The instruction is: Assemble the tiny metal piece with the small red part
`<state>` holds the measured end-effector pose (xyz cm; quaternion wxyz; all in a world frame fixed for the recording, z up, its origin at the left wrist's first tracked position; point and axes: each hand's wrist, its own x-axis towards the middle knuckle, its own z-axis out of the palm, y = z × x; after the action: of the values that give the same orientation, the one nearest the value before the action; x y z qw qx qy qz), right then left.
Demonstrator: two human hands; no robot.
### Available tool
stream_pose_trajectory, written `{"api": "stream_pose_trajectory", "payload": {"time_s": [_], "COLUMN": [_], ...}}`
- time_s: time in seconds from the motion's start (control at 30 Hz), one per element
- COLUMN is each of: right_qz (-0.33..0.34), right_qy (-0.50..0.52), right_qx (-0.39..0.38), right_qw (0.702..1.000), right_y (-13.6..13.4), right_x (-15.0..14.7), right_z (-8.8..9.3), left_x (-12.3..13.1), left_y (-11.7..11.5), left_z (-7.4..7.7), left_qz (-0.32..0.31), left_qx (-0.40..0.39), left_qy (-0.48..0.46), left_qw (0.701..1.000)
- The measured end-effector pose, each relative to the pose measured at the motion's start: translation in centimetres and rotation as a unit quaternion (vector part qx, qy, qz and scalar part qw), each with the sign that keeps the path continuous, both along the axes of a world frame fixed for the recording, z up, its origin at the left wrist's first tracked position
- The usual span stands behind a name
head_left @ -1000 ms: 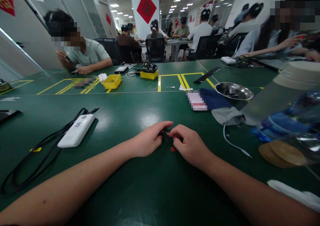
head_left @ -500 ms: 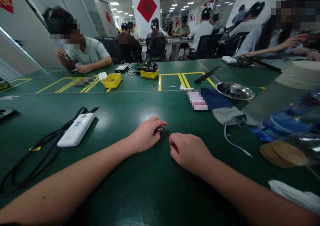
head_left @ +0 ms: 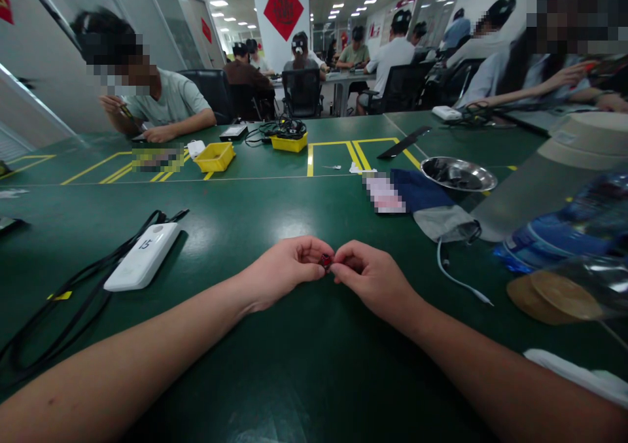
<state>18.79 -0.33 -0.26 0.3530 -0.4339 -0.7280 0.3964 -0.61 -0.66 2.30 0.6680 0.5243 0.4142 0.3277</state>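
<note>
Between my hands, just above the green table (head_left: pixel 275 377), is a small dark red object (head_left: pixel 325 260) with a shiny part; its kind is too small to make out. My left hand (head_left: pixel 289 263) grips it between thumb and curled fingers, palm turned partly toward me. On its right side, the thumb and forefinger of my right hand (head_left: pixel 370 269) are pinched together at the object's edge. Those fingertips hide part of it, and whether they hold a second piece I cannot tell.
Left of my forearm lie a white power bank (head_left: pixel 142 258) and a looped black cable (head_left: pixel 53 312). To the right are a steel bowl (head_left: pixel 458 173), a blue pouch (head_left: pixel 422 191), a pale cable (head_left: pixel 456 276) and bottles (head_left: pixel 569 214). Yellow trays (head_left: pixel 216 158) stand farther back, near a seated co-worker (head_left: pixel 167 96).
My hands have come together, and my right fingertips now meet the small object in my left hand. The left hand has turned, showing more of its palm. The view has shifted slightly.
</note>
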Motion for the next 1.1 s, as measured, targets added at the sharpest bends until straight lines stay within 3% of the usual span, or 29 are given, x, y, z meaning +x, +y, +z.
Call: {"api": "stream_pose_trajectory", "payload": {"time_s": [0.3, 0.63, 1.1], "right_qz": [-0.063, -0.013, -0.016], "right_qy": [0.199, 0.267, 0.208], "right_qx": [-0.147, -0.249, -0.218], "right_qw": [0.967, 0.931, 0.953], "right_y": [0.7, 0.9, 0.8], "right_x": [0.1, 0.2, -0.1], "right_z": [0.4, 0.4, 0.8], "left_x": [0.0, -0.2, 0.1], "left_y": [0.2, 0.7, 0.6], "left_z": [-0.6, -1.5, -1.5], "left_qz": [0.056, 0.089, 0.069], "left_qx": [-0.003, -0.04, -0.024], "left_qy": [0.002, -0.034, -0.015], "left_qw": [0.998, 0.995, 0.997]}}
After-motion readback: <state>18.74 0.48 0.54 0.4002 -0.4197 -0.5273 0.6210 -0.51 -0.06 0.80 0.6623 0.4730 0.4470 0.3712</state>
